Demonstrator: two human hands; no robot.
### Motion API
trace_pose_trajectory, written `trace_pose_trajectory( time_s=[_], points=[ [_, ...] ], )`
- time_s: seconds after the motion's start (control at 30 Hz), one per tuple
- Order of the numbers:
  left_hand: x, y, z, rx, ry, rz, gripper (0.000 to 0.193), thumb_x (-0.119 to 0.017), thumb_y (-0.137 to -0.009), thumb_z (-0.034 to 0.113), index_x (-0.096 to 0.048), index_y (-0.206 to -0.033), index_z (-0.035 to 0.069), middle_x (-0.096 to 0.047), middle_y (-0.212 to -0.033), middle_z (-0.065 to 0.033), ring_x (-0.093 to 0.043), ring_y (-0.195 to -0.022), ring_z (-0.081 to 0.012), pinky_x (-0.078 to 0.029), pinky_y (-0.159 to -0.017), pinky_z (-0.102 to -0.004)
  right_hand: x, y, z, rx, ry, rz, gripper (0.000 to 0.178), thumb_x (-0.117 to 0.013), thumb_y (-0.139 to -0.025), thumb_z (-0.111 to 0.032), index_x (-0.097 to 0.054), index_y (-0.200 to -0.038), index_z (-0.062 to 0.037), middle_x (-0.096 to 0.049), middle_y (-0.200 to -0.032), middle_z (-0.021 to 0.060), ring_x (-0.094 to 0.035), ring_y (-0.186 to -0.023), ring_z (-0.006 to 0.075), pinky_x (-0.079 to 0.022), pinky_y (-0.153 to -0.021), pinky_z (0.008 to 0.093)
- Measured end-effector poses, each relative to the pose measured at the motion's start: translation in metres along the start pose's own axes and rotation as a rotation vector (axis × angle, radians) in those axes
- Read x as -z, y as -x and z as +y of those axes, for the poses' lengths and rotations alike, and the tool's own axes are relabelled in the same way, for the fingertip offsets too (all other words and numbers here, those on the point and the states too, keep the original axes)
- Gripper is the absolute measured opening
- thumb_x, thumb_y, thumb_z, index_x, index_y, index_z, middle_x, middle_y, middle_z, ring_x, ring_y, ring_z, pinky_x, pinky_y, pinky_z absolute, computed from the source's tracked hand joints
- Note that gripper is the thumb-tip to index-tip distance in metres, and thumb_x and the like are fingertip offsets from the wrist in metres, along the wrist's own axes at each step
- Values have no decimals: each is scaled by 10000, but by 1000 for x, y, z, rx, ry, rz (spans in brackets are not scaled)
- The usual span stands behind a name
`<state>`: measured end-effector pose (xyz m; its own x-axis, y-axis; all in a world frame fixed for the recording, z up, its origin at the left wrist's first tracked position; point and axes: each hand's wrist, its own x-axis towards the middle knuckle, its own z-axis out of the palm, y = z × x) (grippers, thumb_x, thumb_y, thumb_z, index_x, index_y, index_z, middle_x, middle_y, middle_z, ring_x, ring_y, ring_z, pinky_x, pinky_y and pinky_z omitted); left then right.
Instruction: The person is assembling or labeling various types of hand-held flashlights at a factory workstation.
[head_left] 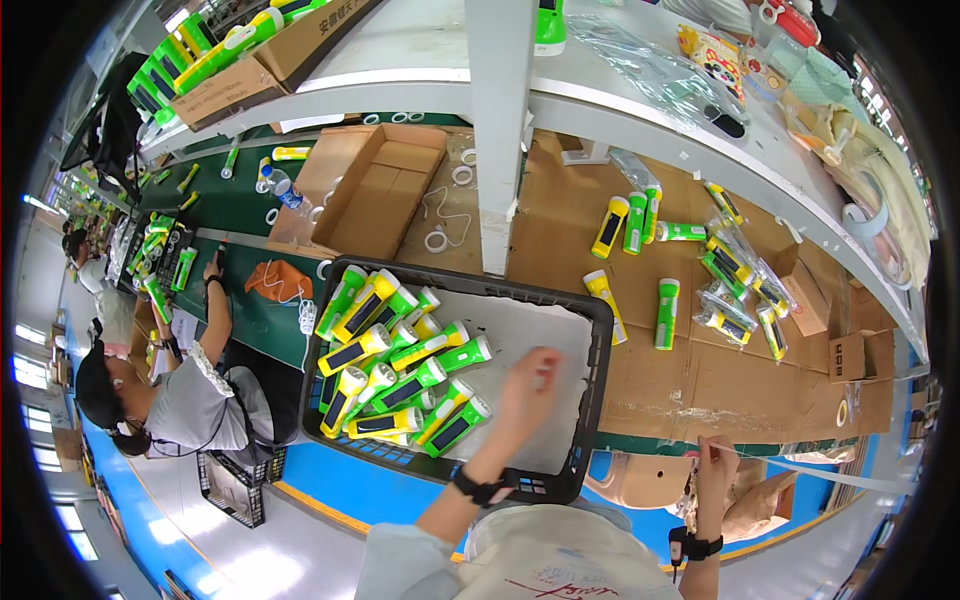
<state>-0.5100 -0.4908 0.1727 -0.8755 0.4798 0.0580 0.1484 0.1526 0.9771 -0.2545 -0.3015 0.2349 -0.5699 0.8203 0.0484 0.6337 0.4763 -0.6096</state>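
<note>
My left hand (530,392) is above the right part of a black plastic crate (598,400), over its white paper lining (520,330). Its fingers look curled but are smeared by motion, so I cannot tell whether they hold anything. Green and yellow flashlights (405,365) with dark panels lie heaped in the crate's left half. At the table's front edge, my right hand (714,470) is closed in a pinch. A thin white strip (830,474) runs from its fingertips toward the right. Both wrists wear black bands.
Loose flashlights (666,314) and several in clear bags (730,265) lie on the cardboard-covered table (630,390). A white shelf post (490,150) rises behind the crate. Beyond stands an open cardboard tray (375,195). A co-worker (200,400) sits at left. Small boxes (860,355) stand right.
</note>
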Motion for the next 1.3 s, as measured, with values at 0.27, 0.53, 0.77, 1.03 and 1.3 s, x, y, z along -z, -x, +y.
trace_pose_trajectory(
  time_s=[0.27, 0.53, 0.77, 1.03, 1.3],
  points=[
    [169, 51, -113, 150, -1113, 40, 492, -711, -664, 18, -481, -1098, 17, -542, -1078, -166, -534, -983, -346, -458, -771, -418, -51, -9, -46, -22, -212, -124, 108, -631, -819, -81, -598, -771, 10, -558, -645, 36, -524, -588, 90, -403, -524, 241],
    [168, 39, -115, -112, -1022, -104, 475, -676, -749, 124, -460, -1152, -4, -552, -1085, -182, -544, -973, -351, -475, -767, -414, -62, -1, -89, -175, -825, -205, 73, -622, -841, -52, -593, -833, 15, -582, -706, 30, -546, -623, 84, -440, -578, 208],
    [175, 34, -126, 115, -990, -242, 563, -721, -714, 131, -429, -1170, -23, -545, -1061, -205, -531, -957, -387, -451, -819, -419, -73, 14, -90, -213, -828, -274, 63, -620, -837, -40, -596, -856, 14, -596, -748, 38, -557, -671, 85, -449, -611, 204],
    [156, 28, -41, 266, 131, -234, 441, -608, -863, 119, -414, -1231, -25, -559, -1055, -93, -562, -922, -198, -448, -830, -336, -65, 24, -137, -240, -1020, -386, 81, -637, -798, -9, -601, -870, 0, -609, -821, 47, -543, -708, 81, -413, -589, 204],
    [88, 47, 79, 367, 1065, -452, 645, -589, -838, 467, -378, -1269, 35, -509, -1104, -101, -539, -918, -202, -440, -822, -335, -60, 37, -196, -261, -1205, -488, 56, -632, -804, -5, -592, -835, -29, -579, -797, 27, -511, -650, 64, -336, -493, 186]
  ],
)
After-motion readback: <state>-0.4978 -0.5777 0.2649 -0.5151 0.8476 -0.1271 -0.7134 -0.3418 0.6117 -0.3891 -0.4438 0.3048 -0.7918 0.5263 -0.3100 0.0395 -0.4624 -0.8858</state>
